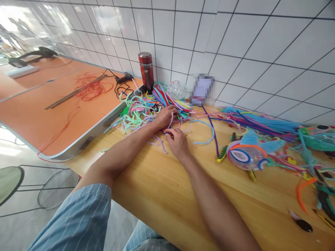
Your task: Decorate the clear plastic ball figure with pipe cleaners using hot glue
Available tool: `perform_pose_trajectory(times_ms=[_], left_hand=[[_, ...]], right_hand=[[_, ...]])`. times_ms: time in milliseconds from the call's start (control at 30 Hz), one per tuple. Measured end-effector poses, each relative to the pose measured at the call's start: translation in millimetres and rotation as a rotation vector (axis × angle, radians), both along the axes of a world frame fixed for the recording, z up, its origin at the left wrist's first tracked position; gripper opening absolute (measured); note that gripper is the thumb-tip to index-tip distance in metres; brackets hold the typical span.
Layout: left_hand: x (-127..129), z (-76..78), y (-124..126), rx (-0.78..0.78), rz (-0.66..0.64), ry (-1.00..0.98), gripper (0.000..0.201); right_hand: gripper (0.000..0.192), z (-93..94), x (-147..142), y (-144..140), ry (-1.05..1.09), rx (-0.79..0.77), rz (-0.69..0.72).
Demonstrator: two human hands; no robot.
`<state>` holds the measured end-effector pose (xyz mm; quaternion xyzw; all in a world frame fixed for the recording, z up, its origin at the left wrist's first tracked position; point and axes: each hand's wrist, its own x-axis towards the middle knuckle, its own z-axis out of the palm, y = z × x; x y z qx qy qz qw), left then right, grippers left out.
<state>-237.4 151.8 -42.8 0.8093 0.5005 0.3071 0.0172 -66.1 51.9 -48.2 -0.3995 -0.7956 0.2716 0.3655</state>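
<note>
My left hand [167,116] reaches into a heap of cut, fuzzy pipe cleaners [136,111], its fingers curled downward. A pale lilac stem [171,120] shows by those fingers, but what they grip is hidden. Just in front, my right hand [178,142] is closed in a pinch on a small orange-and-blue pipe cleaner piece [164,131]. Loose lilac pieces [160,143] lie on the wood beside it. Behind my left hand lies a bundle of long multicoloured pipe cleaners [163,94].
A red thermos [146,71] and a blurred phone [202,90] stand by the tiled wall. To the right are a clear fish figure [247,157], more blue stems [267,122] and pliers [326,202]. Tangled red string [90,87] lies on the orange table [60,120].
</note>
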Motion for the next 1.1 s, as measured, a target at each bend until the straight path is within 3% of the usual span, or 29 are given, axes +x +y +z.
perform_pose_trajectory(times_ms=[267,500,900,1100], left_hand=[[4.6,3.4,-3.8,-0.031,0.030,0.074,0.027],[9.0,2.6,-6.5,-0.013,0.119,0.113,0.052],[5.1,-0.7,-3.2,0.020,0.105,0.019,0.032],[1.8,3.6,-5.0,0.080,0.222,-0.116,0.043]], right_hand=[[0.020,-3.9,1.9,1.6,0.018,0.001,-0.006],[0.022,-4.9,3.7,2.2,0.034,-0.014,0.008],[0.022,-6.1,2.5,2.4,0.036,-0.021,0.006],[0.023,-3.0,3.4,0.8,0.034,-0.023,0.013]])
